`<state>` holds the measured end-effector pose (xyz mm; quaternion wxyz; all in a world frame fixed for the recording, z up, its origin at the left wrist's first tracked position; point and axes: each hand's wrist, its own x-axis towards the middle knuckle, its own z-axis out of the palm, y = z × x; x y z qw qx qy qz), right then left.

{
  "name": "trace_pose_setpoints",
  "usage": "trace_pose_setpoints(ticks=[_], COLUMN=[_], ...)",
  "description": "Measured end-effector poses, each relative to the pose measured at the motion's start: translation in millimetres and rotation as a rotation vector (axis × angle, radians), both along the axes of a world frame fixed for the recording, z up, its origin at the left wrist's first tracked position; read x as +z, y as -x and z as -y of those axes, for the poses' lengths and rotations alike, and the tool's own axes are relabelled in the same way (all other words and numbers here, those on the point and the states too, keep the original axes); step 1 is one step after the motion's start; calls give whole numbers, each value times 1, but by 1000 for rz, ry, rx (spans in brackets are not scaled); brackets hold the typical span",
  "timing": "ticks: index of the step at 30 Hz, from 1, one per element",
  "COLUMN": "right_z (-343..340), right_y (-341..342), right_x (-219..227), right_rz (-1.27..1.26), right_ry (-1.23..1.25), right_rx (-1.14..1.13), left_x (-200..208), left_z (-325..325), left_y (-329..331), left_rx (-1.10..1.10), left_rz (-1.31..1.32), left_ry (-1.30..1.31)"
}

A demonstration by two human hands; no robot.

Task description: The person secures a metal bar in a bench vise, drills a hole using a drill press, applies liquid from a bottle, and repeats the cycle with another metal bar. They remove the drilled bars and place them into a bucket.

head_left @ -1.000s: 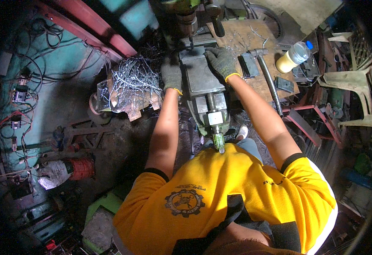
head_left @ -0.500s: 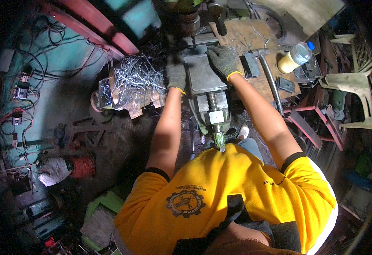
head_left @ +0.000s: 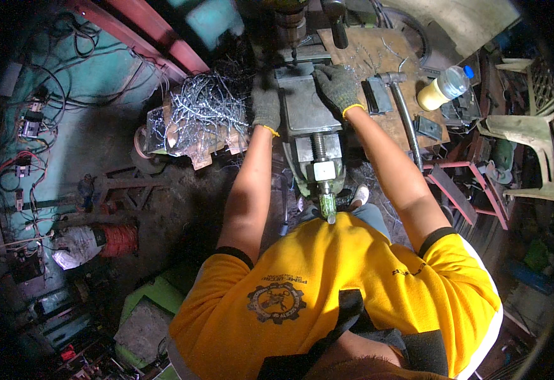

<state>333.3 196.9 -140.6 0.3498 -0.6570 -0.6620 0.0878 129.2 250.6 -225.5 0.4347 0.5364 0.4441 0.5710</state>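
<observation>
1. The left hand (head_left: 265,104), gloved in grey with a yellow cuff, was laid flat against the left flank of the drill-press vise (head_left: 308,120). The fingers were pressed to the metal rather than curled round anything, apparently so that the block was steadied from that side.
2. The right hand (head_left: 339,88), gloved alike, was set over the vise's upper right corner with the fingers bent down upon its edge. A bracing grip from the opposite side was thus given, and the vise was kept between both hands.
3. The vise was placed directly beneath the drill chuck (head_left: 289,28), on the machine's table just ahead of the body. Whether a workpiece was clamped in it could not be told.
4. The vise was seen as a heavy grey steel block, worn and dull, with a flat top plate. A threaded screw was run out toward the person, ending in a square pale head and a greenish handle (head_left: 327,204).
5. A tangle of bright metal swarf (head_left: 201,107) was heaped just left of the left hand.
6. On the rusty surface (head_left: 353,47) to the right, a hammer (head_left: 400,104) and a capped plastic bottle (head_left: 443,87) were laid well apart from the vise.
</observation>
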Motion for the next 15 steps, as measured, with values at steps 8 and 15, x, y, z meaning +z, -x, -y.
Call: trace_pose_setpoints(ticks=[8, 15], right_z=[4, 1], right_y=[1, -1], right_x=[5, -2], right_rz=[-82, -4], right_ry=[37, -33], right_rx=[4, 0], left_x=[-3, 18], left_z=[4, 9], left_y=[7, 8], left_rx=[59, -133], left_rz=[-249, -131], left_ry=[-177, -16])
